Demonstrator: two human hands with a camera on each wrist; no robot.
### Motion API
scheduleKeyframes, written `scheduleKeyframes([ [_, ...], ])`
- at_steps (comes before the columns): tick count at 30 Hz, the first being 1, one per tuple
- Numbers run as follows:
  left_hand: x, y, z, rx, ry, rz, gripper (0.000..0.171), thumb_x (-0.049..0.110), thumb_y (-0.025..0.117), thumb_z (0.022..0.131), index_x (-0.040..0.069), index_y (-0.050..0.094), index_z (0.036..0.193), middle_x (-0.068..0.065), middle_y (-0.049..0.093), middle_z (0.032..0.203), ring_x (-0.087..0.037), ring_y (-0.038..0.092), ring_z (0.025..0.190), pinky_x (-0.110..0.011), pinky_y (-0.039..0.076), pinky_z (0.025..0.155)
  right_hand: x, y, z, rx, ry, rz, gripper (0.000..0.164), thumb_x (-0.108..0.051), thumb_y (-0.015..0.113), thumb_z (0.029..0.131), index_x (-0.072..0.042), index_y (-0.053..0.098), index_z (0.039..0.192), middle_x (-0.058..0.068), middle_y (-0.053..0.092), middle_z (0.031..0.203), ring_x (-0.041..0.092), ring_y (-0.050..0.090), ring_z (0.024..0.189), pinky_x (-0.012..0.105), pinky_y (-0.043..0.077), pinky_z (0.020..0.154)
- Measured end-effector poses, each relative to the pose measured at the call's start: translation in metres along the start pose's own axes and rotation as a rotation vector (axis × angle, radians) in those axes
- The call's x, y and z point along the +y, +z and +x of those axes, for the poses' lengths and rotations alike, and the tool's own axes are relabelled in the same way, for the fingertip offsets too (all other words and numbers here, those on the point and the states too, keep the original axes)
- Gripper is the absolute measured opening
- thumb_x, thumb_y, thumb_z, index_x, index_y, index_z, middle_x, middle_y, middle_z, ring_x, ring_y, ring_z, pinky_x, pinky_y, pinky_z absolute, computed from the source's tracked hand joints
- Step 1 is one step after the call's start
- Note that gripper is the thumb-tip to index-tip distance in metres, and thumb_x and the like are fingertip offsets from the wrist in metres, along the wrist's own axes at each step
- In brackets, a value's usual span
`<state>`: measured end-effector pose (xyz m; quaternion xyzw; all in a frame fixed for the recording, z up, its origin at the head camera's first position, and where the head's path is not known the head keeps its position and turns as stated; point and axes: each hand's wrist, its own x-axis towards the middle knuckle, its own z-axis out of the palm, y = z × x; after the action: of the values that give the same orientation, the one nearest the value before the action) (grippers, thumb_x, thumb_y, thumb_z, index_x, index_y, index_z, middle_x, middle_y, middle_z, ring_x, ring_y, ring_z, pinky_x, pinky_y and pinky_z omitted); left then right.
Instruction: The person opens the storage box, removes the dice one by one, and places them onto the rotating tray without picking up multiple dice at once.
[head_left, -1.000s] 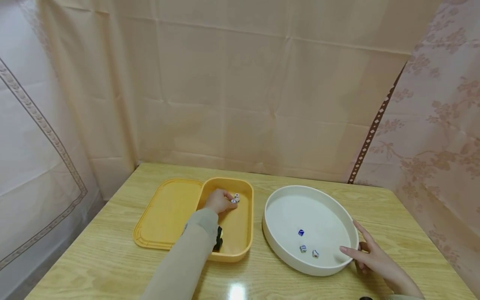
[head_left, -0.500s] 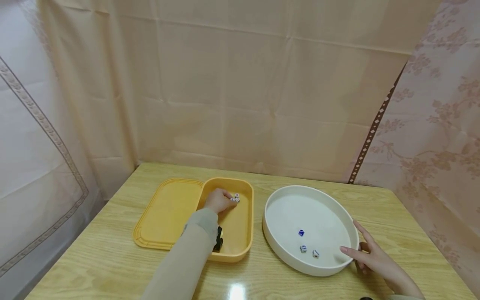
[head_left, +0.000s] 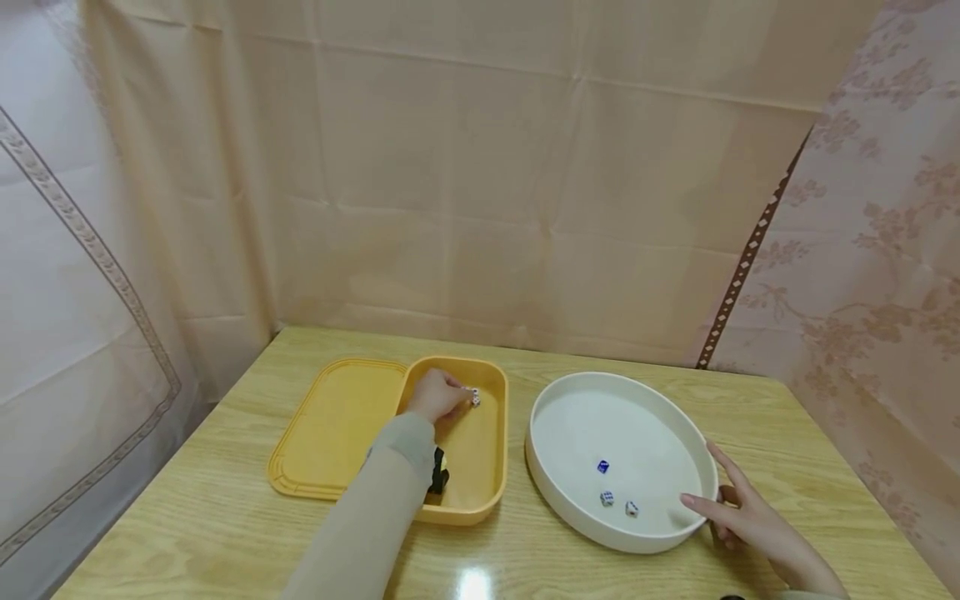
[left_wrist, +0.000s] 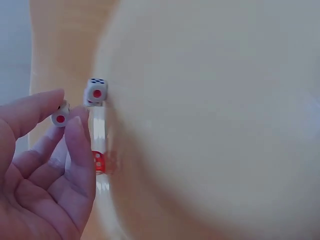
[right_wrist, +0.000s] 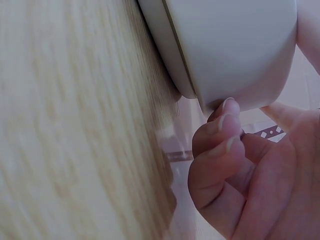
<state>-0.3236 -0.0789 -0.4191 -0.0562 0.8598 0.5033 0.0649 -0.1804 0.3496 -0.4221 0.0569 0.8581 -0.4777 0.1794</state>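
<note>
My left hand point(head_left: 435, 397) is inside the yellow box point(head_left: 501, 450), where it pinches a white die point(left_wrist: 60, 118) with a red pip between thumb and fingertip. Right beside those fingertips, other white dice point(left_wrist: 96, 92) are stacked close to the box wall. A clear red die point(left_wrist: 99, 162) sits lower in the left wrist view, partly behind a finger. My right hand point(head_left: 753, 518) grips the white round tray point(head_left: 581, 417), thumb over the rim and fingers curled at its outer side. In the tray lie a blue die point(head_left: 603, 467) and two white dice with blue pips point(head_left: 607, 498).
A yellow lid point(head_left: 337, 425) lies left of the box, reaching up to its side. A black object point(head_left: 438, 473) rests in the near part of the box, partly covered by the left sleeve. A beige cloth point(head_left: 480, 183) hangs behind the wooden table point(head_left: 217, 467).
My left hand has shifted slightly toward the back of the box, bringing the pinched die up beside the other white dice. The right hand and the tray look unchanged.
</note>
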Motion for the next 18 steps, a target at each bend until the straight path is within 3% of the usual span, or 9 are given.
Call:
scheduleKeyframes([
  [5,0.007,-0.002,-0.004,-0.034,0.001,-0.119,0.018,0.008,0.076,0.086,-0.002,0.067,0.098,-0.013,0.072,0.08,-0.012,0.056,0.054,-0.022,0.047,0.049,0.0,-0.001,0.001,-0.003,-0.004,0.006,0.102,-0.033,0.063,0.097,-0.024,-0.02,0.156,0.003,0.047,0.085,0.012,0.048,0.062,0.025,0.046,0.058],
  [10,0.016,-0.004,-0.009,-0.049,0.019,-0.164,0.018,0.008,0.073,0.088,-0.001,0.067,0.102,-0.016,0.072,0.088,-0.013,0.056,0.056,-0.024,0.046,0.052,0.0,0.0,0.001,-0.003,0.004,-0.008,0.101,-0.034,0.062,0.097,-0.025,-0.02,0.156,0.004,0.048,0.085,0.013,0.048,0.064,0.026,0.046,0.059],
  [14,0.028,-0.006,-0.014,-0.061,0.054,-0.178,0.023,0.012,0.073,0.089,0.001,0.067,0.107,-0.016,0.072,0.098,-0.025,0.068,0.073,-0.03,0.055,0.064,0.0,0.0,0.001,0.001,0.013,-0.015,0.101,-0.035,0.062,0.097,-0.025,-0.02,0.156,0.004,0.048,0.086,0.013,0.049,0.064,0.026,0.047,0.059],
  [18,0.04,-0.007,-0.017,-0.08,0.088,-0.203,0.026,0.014,0.073,0.09,0.003,0.068,0.112,-0.012,0.07,0.101,-0.031,0.069,0.085,-0.038,0.059,0.077,0.0,0.0,0.0,0.003,0.016,-0.017,0.101,-0.035,0.062,0.097,-0.025,-0.021,0.156,0.005,0.048,0.087,0.014,0.049,0.065,0.026,0.047,0.059],
])
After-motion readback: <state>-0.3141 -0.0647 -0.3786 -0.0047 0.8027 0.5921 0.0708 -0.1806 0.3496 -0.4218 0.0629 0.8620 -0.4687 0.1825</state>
